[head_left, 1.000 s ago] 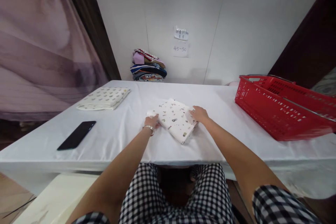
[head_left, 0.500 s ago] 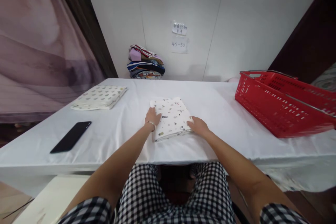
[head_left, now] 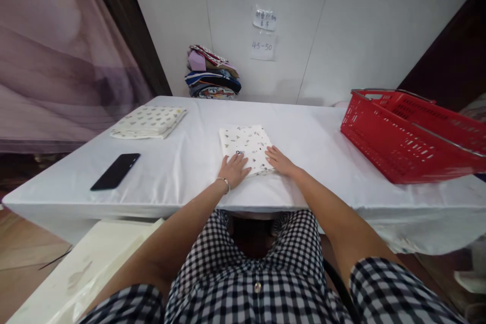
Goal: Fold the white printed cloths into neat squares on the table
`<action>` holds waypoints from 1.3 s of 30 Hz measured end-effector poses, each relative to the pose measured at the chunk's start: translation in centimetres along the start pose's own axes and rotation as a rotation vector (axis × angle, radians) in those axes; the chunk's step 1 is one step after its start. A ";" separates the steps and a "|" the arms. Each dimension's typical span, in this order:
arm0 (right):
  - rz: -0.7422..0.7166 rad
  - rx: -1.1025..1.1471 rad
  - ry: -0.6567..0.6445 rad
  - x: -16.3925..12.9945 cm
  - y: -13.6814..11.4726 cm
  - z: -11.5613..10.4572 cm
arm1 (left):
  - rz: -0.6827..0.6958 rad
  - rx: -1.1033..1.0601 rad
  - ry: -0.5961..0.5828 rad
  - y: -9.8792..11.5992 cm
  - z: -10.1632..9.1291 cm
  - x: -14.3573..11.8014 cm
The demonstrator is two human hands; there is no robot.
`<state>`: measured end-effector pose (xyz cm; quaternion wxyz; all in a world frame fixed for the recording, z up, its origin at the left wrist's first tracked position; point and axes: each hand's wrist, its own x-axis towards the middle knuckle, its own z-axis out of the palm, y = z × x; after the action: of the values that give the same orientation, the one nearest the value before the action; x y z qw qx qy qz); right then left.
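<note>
A folded white cloth with small printed figures (head_left: 246, 139) lies on the white-covered table (head_left: 197, 162) in front of me. My left hand (head_left: 233, 168) rests flat on its near left corner, fingers spread. At the right edge of the cloth, my right hand (head_left: 280, 160) lies with its fingers stretched over the top. Both hands are open, and neither grips the fabric. The cloth's near left corner is hidden under my left hand.
To the left lie another folded patterned cloth (head_left: 150, 121) and a black phone (head_left: 116, 171). A red basket (head_left: 391, 149) with metal handles stands at the right. Against the wall, behind the table, is a stack of folded fabrics (head_left: 212, 78). Paper notes (head_left: 263, 46) hang above.
My left hand has moved from the cloth's left side onto its near left corner, with fingers spread. My right hand now reaches further over the right edge. The view has tilted downward.
</note>
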<state>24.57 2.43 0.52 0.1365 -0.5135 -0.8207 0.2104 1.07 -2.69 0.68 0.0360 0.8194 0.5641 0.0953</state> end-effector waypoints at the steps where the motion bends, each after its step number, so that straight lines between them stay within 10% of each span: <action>1: 0.021 0.066 0.014 -0.2 0.2 0.0 | -0.001 -0.010 0.004 0.0 0.0 -0.1; 9: 0.062 0.434 0.260 -2.9 0.9 1.5 | 0.038 -0.089 0.136 0.3 0.3 -2.9; 25: 0.000 0.065 0.374 -4.6 0.1 2.2 | -0.061 -0.398 0.437 -1.3 1.1 -4.1; 33: -0.183 0.163 0.726 -4.5 1.1 3.3 | 0.041 -0.402 0.598 -2.0 2.0 -4.0; 39: -0.191 0.161 0.752 -4.6 1.2 3.4 | 0.097 -0.413 0.627 -1.8 1.9 -4.2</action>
<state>26.03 -1.92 -3.07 0.4864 -0.4637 -0.7383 0.0578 -1.69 -5.91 -1.96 0.0215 0.7516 0.4771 0.4550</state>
